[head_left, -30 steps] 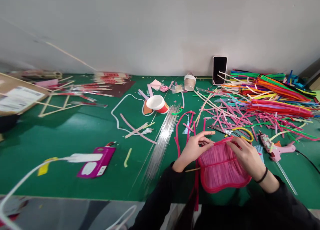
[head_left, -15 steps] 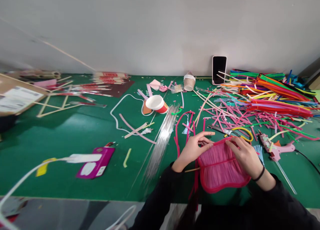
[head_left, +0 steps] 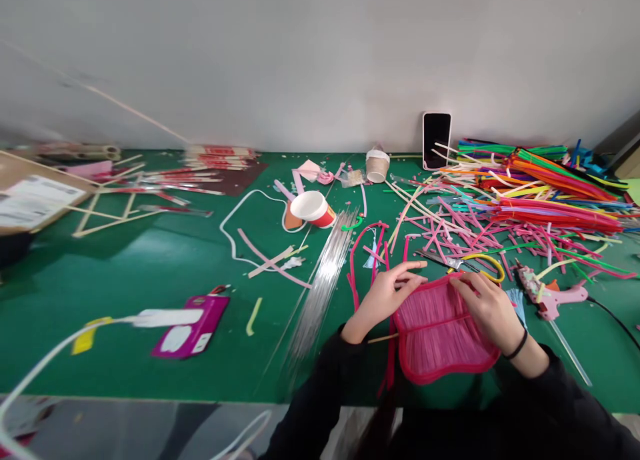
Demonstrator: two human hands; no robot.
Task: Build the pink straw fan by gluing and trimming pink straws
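Note:
A wavy-edged pink panel [head_left: 445,350], seemingly made of pipe cleaners, has a darker pink border and a bar across its middle. At its upper left edge, my left hand [head_left: 385,297] holds the border, thumb low and index finger stretched above it. The fingers of my right hand [head_left: 493,310] are bent over the upper right edge, with the thumb hidden. Beside the panel on the left are dark pink pipe-cleaner strips [head_left: 353,273] and a thin wooden stick [head_left: 383,339]. Scissors with yellow handles [head_left: 493,265] lie just beyond my right hand.
A pink glue gun [head_left: 553,297] lies at the right, near piled coloured pipe cleaners [head_left: 560,173]. Bare wires [head_left: 323,280], a paper cup [head_left: 313,209] and a purple package [head_left: 193,327] are left of my hands. A phone [head_left: 437,140] leans on the wall.
The whole view has shifted very slightly. Both hands keep nearly the same place on the pink panel.

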